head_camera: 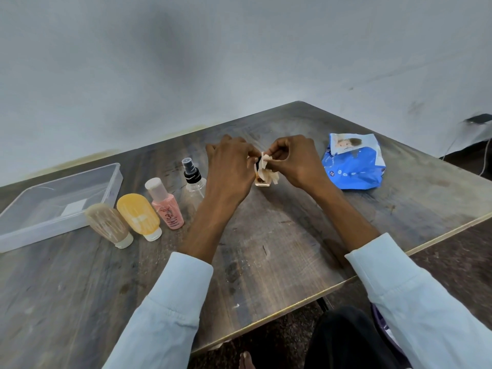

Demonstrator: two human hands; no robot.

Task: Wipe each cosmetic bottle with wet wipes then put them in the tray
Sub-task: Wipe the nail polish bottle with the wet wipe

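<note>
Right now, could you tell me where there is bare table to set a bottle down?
Bare table lies between the two forearms, and left of the near sleeve below the bottle row. It is crowded from the tray across the row to both hands, left and right; the tray holds no bottles.

on the dark wooden table [266,262]: clear plastic tray [111,182] at far left; just right of it, a row of beige squeeze tube [109,225], yellow squeeze tube [138,213], pink flip-cap bottle [166,206], clear spray bottle with black nozzle [193,182]. further right, small peach glass bottle [262,181] between left hand [229,166] and right hand [295,161]. blue wet-wipe pack [354,161] at far right.
</note>
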